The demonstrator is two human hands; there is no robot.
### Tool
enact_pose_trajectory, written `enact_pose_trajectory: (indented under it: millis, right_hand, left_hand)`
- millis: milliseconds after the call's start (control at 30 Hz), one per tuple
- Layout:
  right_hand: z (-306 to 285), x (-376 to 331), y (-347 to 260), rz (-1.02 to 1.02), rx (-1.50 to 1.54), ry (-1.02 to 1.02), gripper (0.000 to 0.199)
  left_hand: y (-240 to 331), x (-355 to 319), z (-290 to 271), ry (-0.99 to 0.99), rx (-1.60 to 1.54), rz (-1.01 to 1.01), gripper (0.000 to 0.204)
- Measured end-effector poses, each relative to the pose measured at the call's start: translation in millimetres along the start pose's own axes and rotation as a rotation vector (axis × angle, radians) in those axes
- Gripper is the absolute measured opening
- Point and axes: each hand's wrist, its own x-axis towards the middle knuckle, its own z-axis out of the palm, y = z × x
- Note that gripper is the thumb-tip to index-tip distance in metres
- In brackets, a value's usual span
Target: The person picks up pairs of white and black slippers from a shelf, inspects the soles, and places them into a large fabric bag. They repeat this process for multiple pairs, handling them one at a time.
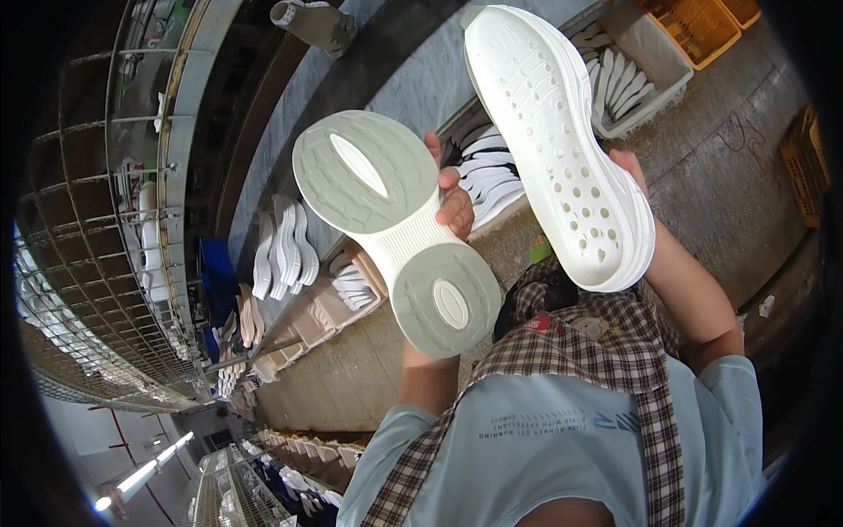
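Observation:
My left hand (453,206) is closed on a shoe sole (399,230) with its tread toward me. That sole has two grey-green rubber pads, each with a white oval, and a ribbed white waist between them. Its fingers curl over the right edge; the rest of the hand is behind the sole. To the right, my right hand (629,169) grips a white shoe sole (549,145), whose hollow, perforated inner face shows. Most of that hand is hidden behind it. Both soles are raised side by side, apart from each other.
Beyond my hands runs a long bench (402,88) bearing a grey-green shoe-shaped piece (318,26) and several white soles (285,246). A bin of white soles (487,176) sits between my hands. Wire mesh shelving (83,189) rises left. Orange crates (698,31) stand far right, near a white bin (654,101).

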Motion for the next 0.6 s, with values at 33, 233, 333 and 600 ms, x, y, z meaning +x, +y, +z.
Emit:
enact_pose_trajectory:
  millis: [33, 233, 333, 600]
  right_hand:
    - [1, 0, 1, 0.001, -0.015, 0.016, 0.059]
    - [4, 16, 4, -0.120, -0.399, -0.016, 0.067]
    - [-1, 30, 11, -0.109, -0.656, -0.064, 0.068]
    - [-6, 35, 37, 0.087, -0.169, 0.053, 0.057]
  left_hand:
    - [1, -2, 1, 0.021, 0.006, 0.009, 0.096]
    - [11, -6, 16, 0.246, 0.250, -0.028, 0.080]
    - [18, 1, 17, 0.394, 0.437, -0.102, 0.078]
    - [37, 3, 12, 0.278, 0.209, -0.101, 0.073]
